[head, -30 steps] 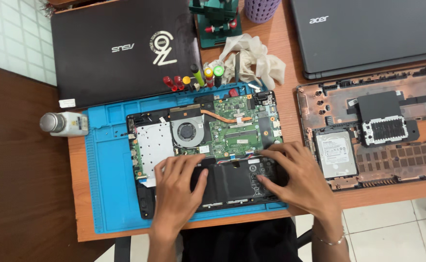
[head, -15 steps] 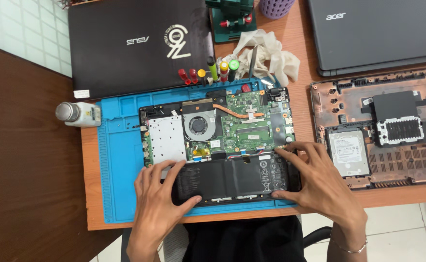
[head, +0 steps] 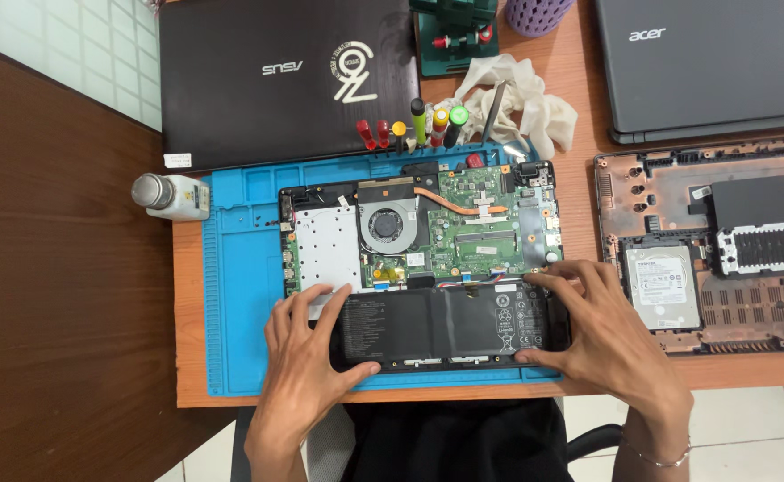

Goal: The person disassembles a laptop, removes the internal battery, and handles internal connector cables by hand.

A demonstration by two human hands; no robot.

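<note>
On the blue repair mat [head: 240, 295] at the near edge of the wooden desk [head: 588, 170] lies an opened laptop [head: 419, 268] with its bottom cover off, showing a green circuit board [head: 481, 232], a round cooling fan [head: 385, 224], a copper heat pipe [head: 450, 202] and a silver drive plate [head: 325, 250]. The long black battery pack [head: 446, 326] sits across the near part of the laptop, just below the circuit board. The left hand [head: 307, 357] grips the battery's left end, fingers [head: 338, 308] spread over its top and the thumb curled at the near edge. The right hand [head: 611, 335] holds the battery's right end, fingers laid along its far edge and the thumb pressed at the near edge.

Behind the mat lies a closed black laptop [head: 289, 76], and along the mat's far edge stands a row of screwdrivers with red, yellow and green handles [head: 414, 125]. A crumpled white cloth [head: 521, 103] lies next to them. A small white bottle with a metal cap [head: 173, 196] lies on its side just left of the mat. To the right rests a brown laptop base [head: 722, 241] turned open, with a silver hard drive [head: 664, 286] set in it, and beyond it a dark grey closed laptop [head: 704, 62].
</note>
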